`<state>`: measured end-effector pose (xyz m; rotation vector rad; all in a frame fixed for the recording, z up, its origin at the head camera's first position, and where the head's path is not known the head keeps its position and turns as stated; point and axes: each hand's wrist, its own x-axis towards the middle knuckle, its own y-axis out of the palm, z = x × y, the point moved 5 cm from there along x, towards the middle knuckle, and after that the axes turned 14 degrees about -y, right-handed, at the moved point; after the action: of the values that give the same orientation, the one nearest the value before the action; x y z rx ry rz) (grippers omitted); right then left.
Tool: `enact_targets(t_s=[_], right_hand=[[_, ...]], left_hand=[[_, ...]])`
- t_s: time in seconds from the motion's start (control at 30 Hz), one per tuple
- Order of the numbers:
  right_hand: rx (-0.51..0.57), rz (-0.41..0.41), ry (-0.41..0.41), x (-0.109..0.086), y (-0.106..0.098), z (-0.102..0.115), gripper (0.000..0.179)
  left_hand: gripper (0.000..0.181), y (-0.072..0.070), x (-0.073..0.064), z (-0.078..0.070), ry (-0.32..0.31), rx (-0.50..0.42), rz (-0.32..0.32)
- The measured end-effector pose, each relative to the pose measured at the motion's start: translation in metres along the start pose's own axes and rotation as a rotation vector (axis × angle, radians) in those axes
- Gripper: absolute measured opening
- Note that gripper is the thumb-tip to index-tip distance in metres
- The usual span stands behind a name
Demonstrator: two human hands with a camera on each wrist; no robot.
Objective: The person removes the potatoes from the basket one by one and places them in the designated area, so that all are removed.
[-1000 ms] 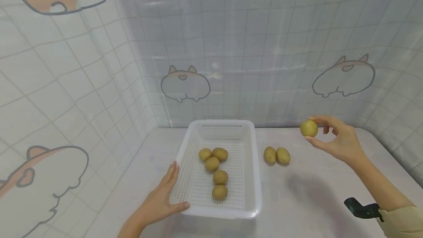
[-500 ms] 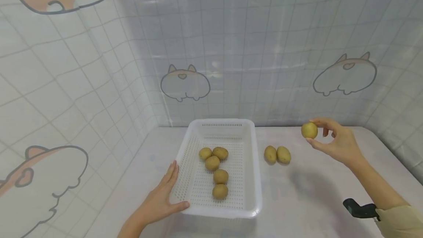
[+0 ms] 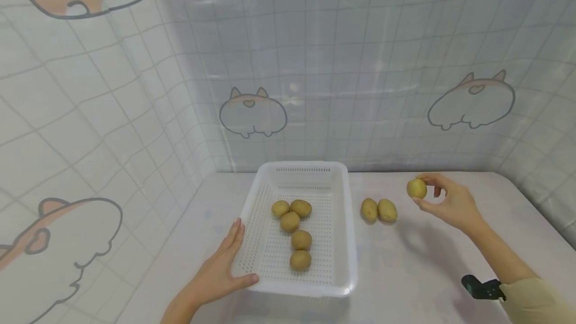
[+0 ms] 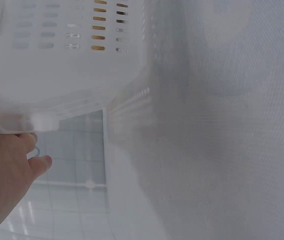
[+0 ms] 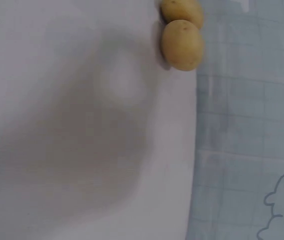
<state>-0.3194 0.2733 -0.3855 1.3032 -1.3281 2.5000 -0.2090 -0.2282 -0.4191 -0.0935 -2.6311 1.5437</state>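
Pale grid-patterned sheeting, printed with cartoon animals, stood behind a whitish tabletop in my head view. At left, the left hand lay with fingers extended against the side of a white perforated basket, thumb on its near rim. Inside the basket I saw five potatoes, three clustered, two nearer the person. Just right of it, two loose potatoes lay side by side on the tabletop. Farther right, the right hand pinched another potato between thumb and fingertips, raised above the surface. I judged that this one could slip, since only fingertips held its rounded sides; dropped, it might set the loose pair rolling.
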Motion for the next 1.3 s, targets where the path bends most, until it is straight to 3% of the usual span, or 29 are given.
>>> enact_targets(t_s=[0.3, 0.63, 0.87, 1.3], right_hand=[[-0.006, 0.127, 0.068, -0.016, 0.024, -0.011, 0.05], [-0.066, 0.332, 0.184, -0.031, 0.05, -0.031, 0.051], [-0.091, 0.387, 0.224, -0.037, 0.06, -0.033, 0.053], [-0.134, 0.464, 0.256, -0.031, 0.064, -0.023, 0.059]], left_hand=[[0.114, 0.0, 0.0, 0.001, -0.005, -0.006, -0.002], [0.113, 0.0, -0.001, 0.0, -0.006, -0.013, 0.004], [0.112, 0.0, -0.001, 0.0, -0.012, -0.009, 0.0], [0.113, 0.0, -0.001, 0.0, -0.012, -0.001, -0.001]])
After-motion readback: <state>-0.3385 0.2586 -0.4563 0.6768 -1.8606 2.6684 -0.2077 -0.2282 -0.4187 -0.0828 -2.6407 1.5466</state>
